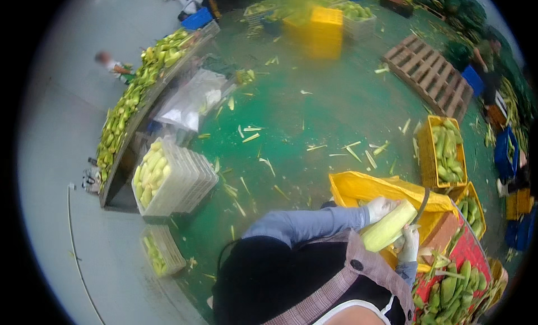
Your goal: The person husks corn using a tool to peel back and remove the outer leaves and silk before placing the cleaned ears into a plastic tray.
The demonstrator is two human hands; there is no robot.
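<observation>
An ear of corn (389, 227) in pale green husk lies tilted in front of my body, over a yellow crate lined with yellow sheeting (358, 186). My left hand (382, 209), in a white glove, is closed around its far side. My gloved right hand (409, 242) is closed at the near right side of the ear. From its fingers a dark, narrow knife blade (424, 201) points up and away, next to the ear's cut end. The knife's handle is mostly hidden by the fingers. A brownish block (444, 235) sits just right of this hand.
Green unhusked ears (451, 286) are heaped on a red surface at lower right. Yellow crates of corn (443, 151) stand beyond. White stacked crates (176, 179) and a long corn-covered table (131, 100) are at left. A wooden pallet (428, 72) and scattered husk strips lie on the green floor.
</observation>
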